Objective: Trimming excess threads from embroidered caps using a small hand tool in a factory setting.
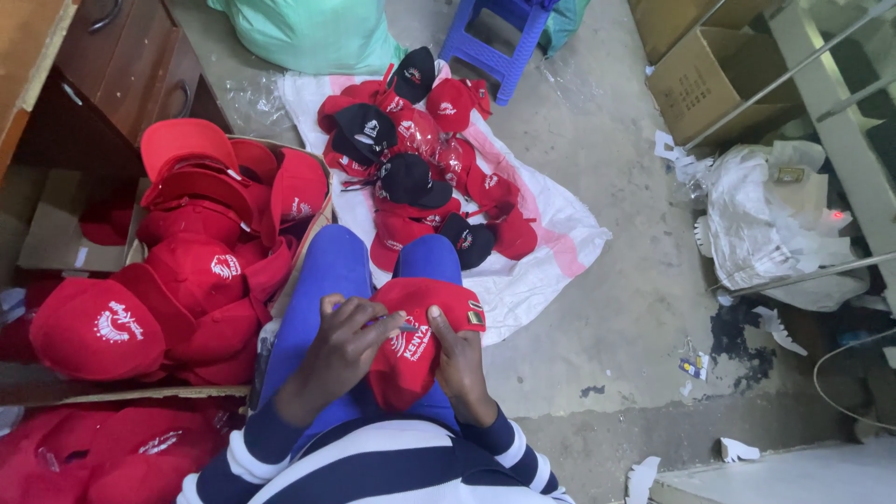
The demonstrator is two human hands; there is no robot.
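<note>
One red cap on the lap, across blue trouser legs, at 6 o'clock in view. Long axis runs 12 to 6: brim toward the knees, crown toward the body. White embroidery on front, small flag patch on the brim edge. Left hand pinches a thin tool against the embroidery; right hand presses the cap's side, fingers closed on the fabric. White sheet at 12 o'clock: four black caps, roughly a dozen red. Cardboard box at 9 o'clock heaped with red caps, uncountable. One blue stool.

Matt red cloth cap; rough grey concrete floor; glossy blue plastic stool.
</note>
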